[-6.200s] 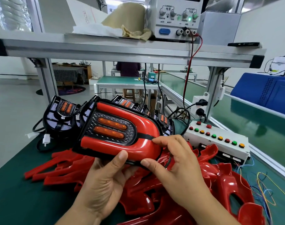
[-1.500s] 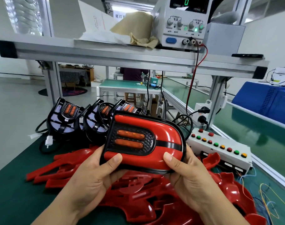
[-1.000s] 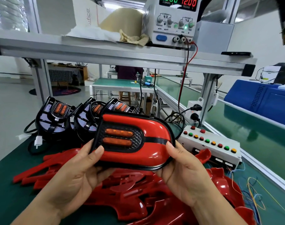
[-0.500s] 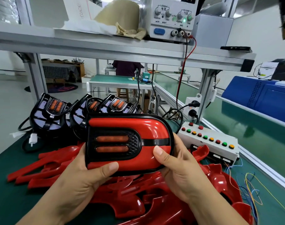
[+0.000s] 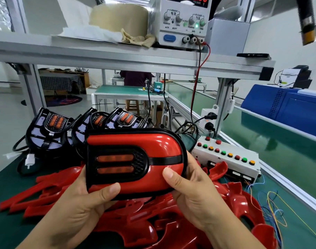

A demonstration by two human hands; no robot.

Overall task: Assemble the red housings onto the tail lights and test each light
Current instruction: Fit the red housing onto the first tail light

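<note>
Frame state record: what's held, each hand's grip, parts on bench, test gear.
held: assembled tail light, red cover fitted, above the pile
left hand: grips its lower left edge, thumb on the front
right hand: grips its right end, thumb on the front
lamp bars: orange; lit or not, cannot tell
unhoused tail lights: in a row behind, no red covers
loose red housings: piled below the hands
button box: right of the pile, untouched
power supply: on the shelf, display partly cropped
</note>
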